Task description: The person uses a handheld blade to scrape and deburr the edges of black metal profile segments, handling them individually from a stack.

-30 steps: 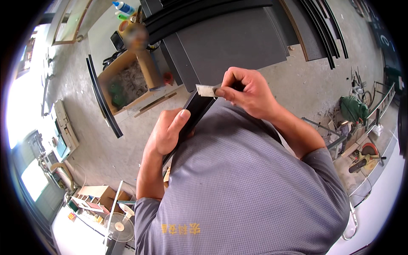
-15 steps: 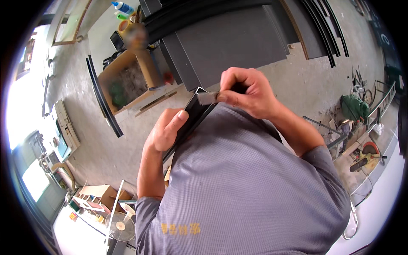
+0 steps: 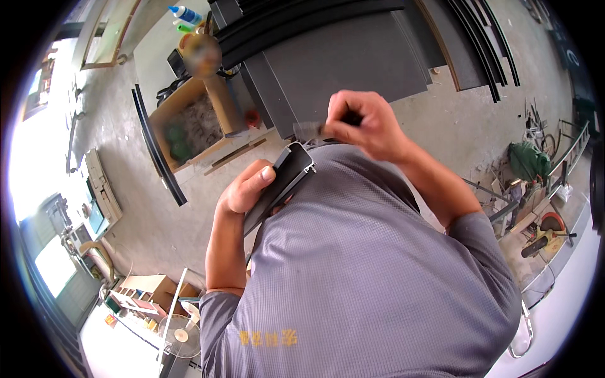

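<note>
My left hand (image 3: 249, 188) is closed around a black metal profile (image 3: 293, 169), with the thumb lying along its side. The profile is a hollow channel. Its cut end, edged in bare silver metal, points up and away from me, while its lower part rests against my shirt and is partly hidden. My right hand (image 3: 365, 126) is closed, pinching a small flat grey blade-like piece (image 3: 307, 131) between thumb and fingers. Motion smears this piece, so its exact kind is unclear. It is just beyond the profile's open end, apart from it.
A dark grey panel-topped bench (image 3: 334, 69) stands ahead, with long black profiles (image 3: 309, 28) across it. An open cardboard box (image 3: 224, 104) is at left, near a blue-and-white bottle (image 3: 186, 14). More black strips (image 3: 154, 148) lean at left. A fan (image 3: 181, 334) stands lower left.
The flat grey piece has come out of the profile's end as my right hand moved slightly up and away. My left hand has turned the profile, so its open end shows more.
</note>
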Demonstrator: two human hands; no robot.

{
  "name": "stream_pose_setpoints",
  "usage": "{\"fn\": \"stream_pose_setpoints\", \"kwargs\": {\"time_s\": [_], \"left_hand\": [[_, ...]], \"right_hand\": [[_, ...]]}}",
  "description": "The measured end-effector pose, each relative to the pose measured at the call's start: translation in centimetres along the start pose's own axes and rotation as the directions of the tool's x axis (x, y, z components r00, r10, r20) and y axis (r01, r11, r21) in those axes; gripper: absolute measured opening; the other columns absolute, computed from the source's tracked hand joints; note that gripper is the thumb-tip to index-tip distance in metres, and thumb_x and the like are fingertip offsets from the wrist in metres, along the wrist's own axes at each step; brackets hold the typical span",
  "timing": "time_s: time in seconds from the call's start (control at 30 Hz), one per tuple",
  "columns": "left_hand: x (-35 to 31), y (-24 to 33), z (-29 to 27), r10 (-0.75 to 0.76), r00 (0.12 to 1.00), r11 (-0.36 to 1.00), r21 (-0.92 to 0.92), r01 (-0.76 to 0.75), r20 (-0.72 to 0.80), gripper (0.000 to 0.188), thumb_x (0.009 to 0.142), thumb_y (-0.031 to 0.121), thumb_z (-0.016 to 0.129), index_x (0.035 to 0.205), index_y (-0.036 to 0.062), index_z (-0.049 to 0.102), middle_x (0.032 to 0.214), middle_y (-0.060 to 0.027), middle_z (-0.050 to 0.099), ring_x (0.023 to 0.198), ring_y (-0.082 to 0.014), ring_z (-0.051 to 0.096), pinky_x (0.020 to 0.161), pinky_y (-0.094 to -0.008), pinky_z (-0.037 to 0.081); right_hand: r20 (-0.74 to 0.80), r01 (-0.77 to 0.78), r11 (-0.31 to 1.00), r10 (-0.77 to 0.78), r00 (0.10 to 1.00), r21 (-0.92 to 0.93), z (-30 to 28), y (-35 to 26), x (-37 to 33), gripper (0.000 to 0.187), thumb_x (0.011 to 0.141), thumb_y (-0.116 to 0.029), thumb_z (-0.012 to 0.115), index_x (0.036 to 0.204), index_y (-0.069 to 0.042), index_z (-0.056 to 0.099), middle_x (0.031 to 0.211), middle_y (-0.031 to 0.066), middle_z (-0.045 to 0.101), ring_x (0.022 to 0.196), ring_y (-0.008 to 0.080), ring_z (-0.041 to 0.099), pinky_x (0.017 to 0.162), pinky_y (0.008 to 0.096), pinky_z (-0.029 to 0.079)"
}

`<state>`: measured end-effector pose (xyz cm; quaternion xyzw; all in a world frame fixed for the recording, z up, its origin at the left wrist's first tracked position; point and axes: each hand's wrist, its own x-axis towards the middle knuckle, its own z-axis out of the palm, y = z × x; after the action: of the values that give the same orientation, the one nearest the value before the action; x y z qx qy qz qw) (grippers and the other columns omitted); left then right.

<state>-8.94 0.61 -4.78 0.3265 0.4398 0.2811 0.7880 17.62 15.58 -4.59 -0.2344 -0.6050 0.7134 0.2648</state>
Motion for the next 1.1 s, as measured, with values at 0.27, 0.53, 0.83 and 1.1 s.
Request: {"fn": "stream_pose_setpoints", "kwargs": {"time_s": [0.27,0.53,0.83,1.1], "left_hand": [[0.4,0.3,-0.5,0.074,0.997,0.987,0.145,-0.071,-0.019,0.081,0.098,0.072,0.057,0.086,-0.0076,0.068,0.069,-0.0101,0.064,0.06,-0.0179,0.064,0.055,-0.0305,0.05],[0.6,0.6,0.0,0.1,0.995,0.993,0.053,-0.101,0.031,0.077,0.1,0.068,0.056,0.083,-0.0063,0.066,0.069,-0.0084,0.063,0.059,-0.0177,0.062,0.055,-0.0318,0.05],[0.7,-0.5,-0.8,0.184,0.983,0.96,0.21,-0.183,0.016,0.076,0.101,0.065,0.055,0.078,-0.0079,0.059,0.067,-0.0071,0.056,0.069,-0.015,0.055,0.061,-0.0337,0.043],[0.5,-0.8,-0.3,0.184,0.982,0.967,0.186,-0.174,-0.037,0.075,0.1,0.064,0.056,0.08,-0.0087,0.061,0.066,-0.0045,0.055,0.067,-0.0137,0.052,0.058,-0.034,0.04]], "right_hand": [[-0.007,0.065,0.996,-0.066,0.998,-0.064,-0.3,-0.2,0.8,0.017,0.089,0.003,0.08,0.086,-0.002,0.065,0.08,0.0037,0.065,0.072,0.009,0.06,0.062,0.0258,0.045],[-0.06,-0.004,0.977,-0.009,0.998,-0.214,-0.9,0.0,1.6,0.019,0.084,-0.003,0.086,0.086,-0.002,0.067,0.078,0.0047,0.066,0.069,0.0151,0.062,0.062,0.0294,0.048],[-0.007,0.117,0.98,-0.12,0.993,-0.158,-0.7,0.4,1.0,0.021,0.083,0.0,0.087,0.085,-0.003,0.066,0.079,0.0051,0.067,0.071,0.0154,0.064,0.063,0.0285,0.048],[0.052,0.215,0.953,-0.209,0.977,-0.212,-0.9,0.2,1.0,0.02,0.083,0.0,0.086,0.085,-0.003,0.066,0.078,0.0063,0.066,0.071,0.0173,0.065,0.062,0.0293,0.048]]}}
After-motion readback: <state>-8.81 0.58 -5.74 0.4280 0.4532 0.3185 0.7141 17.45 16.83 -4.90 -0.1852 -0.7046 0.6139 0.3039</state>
